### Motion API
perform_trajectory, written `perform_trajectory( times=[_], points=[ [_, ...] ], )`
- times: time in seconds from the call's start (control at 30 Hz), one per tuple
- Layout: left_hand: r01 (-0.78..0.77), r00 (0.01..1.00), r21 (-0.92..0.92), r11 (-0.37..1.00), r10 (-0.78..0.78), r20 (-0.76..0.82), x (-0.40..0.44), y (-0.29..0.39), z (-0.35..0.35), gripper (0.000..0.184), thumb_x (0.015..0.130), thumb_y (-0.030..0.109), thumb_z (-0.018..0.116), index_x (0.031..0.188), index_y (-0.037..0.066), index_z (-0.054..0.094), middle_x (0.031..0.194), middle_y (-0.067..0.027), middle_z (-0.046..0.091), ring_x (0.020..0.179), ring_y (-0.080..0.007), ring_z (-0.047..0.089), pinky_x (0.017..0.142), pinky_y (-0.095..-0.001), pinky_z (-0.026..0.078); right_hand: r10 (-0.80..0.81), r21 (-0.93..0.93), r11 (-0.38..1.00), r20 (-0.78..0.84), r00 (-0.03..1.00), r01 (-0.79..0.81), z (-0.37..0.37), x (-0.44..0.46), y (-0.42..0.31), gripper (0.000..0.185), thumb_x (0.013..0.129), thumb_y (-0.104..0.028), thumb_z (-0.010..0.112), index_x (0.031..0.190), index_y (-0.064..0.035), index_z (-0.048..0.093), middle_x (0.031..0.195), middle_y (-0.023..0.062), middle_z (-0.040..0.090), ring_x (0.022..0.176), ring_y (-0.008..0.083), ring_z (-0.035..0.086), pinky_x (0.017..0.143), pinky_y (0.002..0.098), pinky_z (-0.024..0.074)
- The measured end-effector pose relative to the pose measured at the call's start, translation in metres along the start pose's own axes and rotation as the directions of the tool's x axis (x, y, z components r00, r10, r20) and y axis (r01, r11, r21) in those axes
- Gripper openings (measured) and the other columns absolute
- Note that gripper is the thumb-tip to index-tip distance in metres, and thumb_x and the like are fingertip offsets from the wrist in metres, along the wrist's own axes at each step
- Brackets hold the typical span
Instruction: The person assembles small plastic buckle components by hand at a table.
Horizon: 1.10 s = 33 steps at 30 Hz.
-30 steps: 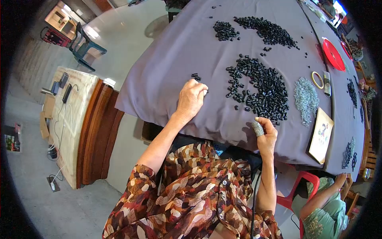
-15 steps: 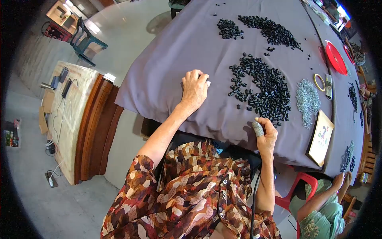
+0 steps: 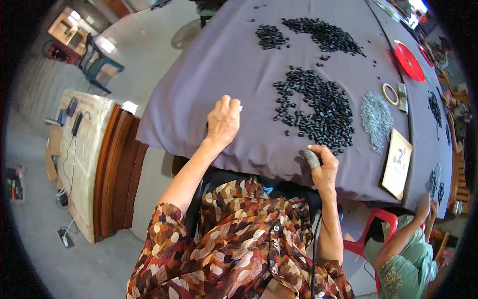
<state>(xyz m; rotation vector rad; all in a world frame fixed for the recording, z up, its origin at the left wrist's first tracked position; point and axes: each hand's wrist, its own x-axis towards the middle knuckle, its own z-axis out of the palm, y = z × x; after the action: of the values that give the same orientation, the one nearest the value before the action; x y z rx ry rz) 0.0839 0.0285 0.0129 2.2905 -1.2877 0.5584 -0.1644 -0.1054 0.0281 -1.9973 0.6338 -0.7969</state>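
My left hand (image 3: 224,123) is over the left part of the grey cloth, its fingers curled into a closed shape. A pale spot shows by the fingertips; whether anything is inside cannot be seen. My right hand (image 3: 324,167) is by the near table edge, just below a large pile of small black tube-shaped pieces (image 3: 331,112). Its thumb wears a grey cover (image 3: 312,159), and the fingers are bent in toward it. What they hold, if anything, is too small to make out. Right of the pile lies a heap of small clear or silvery pieces (image 3: 377,119).
Two more black piles (image 3: 326,36) lie farther back on the cloth (image 3: 199,65). At right are a tape roll (image 3: 390,93), a small box (image 3: 402,98), a picture board (image 3: 397,162) and a red plate (image 3: 410,62). A co-worker's hands (image 3: 429,209) work at the far right.
The view has shifted slightly, moving the table leftward in it. My left hand has drawn a little left and nearer to me, still closed. The right hand stays about where it was.
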Motion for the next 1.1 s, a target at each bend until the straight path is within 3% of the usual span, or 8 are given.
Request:
perform_trajectory(
  times=[0.13,0.23,0.33,0.57,0.8,0.9,0.93,1.1],
  points=[
    [0.01,0.998,-0.117,0.993,-0.017,-0.053,-0.002,0.0,-0.004,0.008,0.076,0.011,0.062,0.081,0.007,0.057,0.078,-0.0078,0.048,0.07,-0.0238,0.053,0.059,-0.0355,0.046,-0.019,-0.023,1.0,0.007,1.0,0.02,-0.001,0.002,0.003,0.015,0.074,-0.003,0.066,0.088,-0.001,0.061,0.074,0.0098,0.06,0.063,0.0176,0.057,0.059,0.0272,0.0448],
    [-0.017,1.0,-0.158,0.987,0.017,-0.002,-0.006,0.003,-0.012,0.009,0.077,0.011,0.062,0.084,0.007,0.058,0.081,-0.0079,0.049,0.074,-0.0247,0.052,0.062,-0.0369,0.044,-0.01,-0.039,0.999,0.021,1.0,0.011,-0.003,0.001,0.001,0.014,0.075,-0.004,0.066,0.088,-0.0011,0.06,0.074,0.0099,0.06,0.063,0.0182,0.057,0.06,0.0277,0.0452],
    [-0.075,0.997,-0.14,0.987,0.073,-0.018,-0.01,0.004,-0.02,0.009,0.077,0.011,0.06,0.085,0.007,0.058,0.085,-0.0081,0.049,0.079,-0.0258,0.051,0.066,-0.0377,0.041,-0.007,-0.034,0.999,0.023,1.0,0.007,-0.003,0.002,-0.004,0.014,0.075,-0.003,0.066,0.087,-0.0013,0.06,0.075,0.0102,0.06,0.063,0.0193,0.057,0.06,0.0283,0.0452],
    [0.053,0.998,-0.07,0.996,-0.051,0.035,-0.017,-0.001,-0.013,0.007,0.078,0.009,0.058,0.083,0.007,0.055,0.087,-0.0083,0.049,0.08,-0.0272,0.05,0.069,-0.0394,0.041,-0.015,-0.039,0.999,0.026,1.0,0.016,-0.003,0.002,0.001,0.014,0.073,-0.001,0.064,0.087,-0.0017,0.06,0.073,0.0113,0.058,0.065,0.0249,0.058,0.06,0.0307,0.0448],
    [0.04,0.999,-0.089,0.995,-0.038,0.028,-0.018,0.003,-0.019,0.009,0.081,0.011,0.057,0.086,0.006,0.053,0.088,-0.0099,0.05,0.083,-0.029,0.052,0.07,-0.0395,0.043,-0.046,-0.023,0.999,0.035,0.998,0.047,-0.005,0.003,0.001,0.015,0.073,-0.001,0.064,0.088,-0.0019,0.06,0.076,0.0121,0.059,0.067,0.0268,0.059,0.061,0.0323,0.0454],
    [0.076,0.993,-0.065,0.995,-0.069,0.097,-0.019,0.005,-0.02,0.007,0.082,0.011,0.057,0.085,0.006,0.052,0.089,-0.0092,0.05,0.079,-0.0286,0.054,0.066,-0.0388,0.044,-0.045,-0.015,0.999,0.042,0.998,0.046,-0.004,0.003,0.004,0.015,0.073,-0.001,0.063,0.088,-0.0019,0.061,0.077,0.0126,0.059,0.069,0.0279,0.059,0.061,0.0325,0.0453],
    [0.052,0.997,-0.056,0.997,-0.049,0.052,-0.02,0.006,-0.02,0.008,0.083,0.012,0.057,0.084,0.007,0.052,0.086,-0.0076,0.05,0.074,-0.0274,0.055,0.061,-0.0379,0.044,-0.046,-0.021,0.999,0.047,0.998,0.047,-0.005,0.003,0.004,0.016,0.073,-0.001,0.063,0.088,-0.0017,0.06,0.078,0.0127,0.058,0.069,0.0286,0.058,0.061,0.0326,0.0449],
    [0.043,0.999,-0.022,0.999,-0.043,-0.006,-0.021,0.009,-0.021,0.011,0.082,0.014,0.059,0.082,0.007,0.05,0.081,-0.0061,0.05,0.07,-0.0257,0.056,0.056,-0.0374,0.044,-0.045,-0.01,0.999,0.049,0.998,0.045,-0.005,0.002,0.003,0.017,0.072,0.0,0.062,0.089,-0.0017,0.06,0.077,0.0125,0.058,0.068,0.0289,0.057,0.06,0.0334,0.0444]
  ],
)
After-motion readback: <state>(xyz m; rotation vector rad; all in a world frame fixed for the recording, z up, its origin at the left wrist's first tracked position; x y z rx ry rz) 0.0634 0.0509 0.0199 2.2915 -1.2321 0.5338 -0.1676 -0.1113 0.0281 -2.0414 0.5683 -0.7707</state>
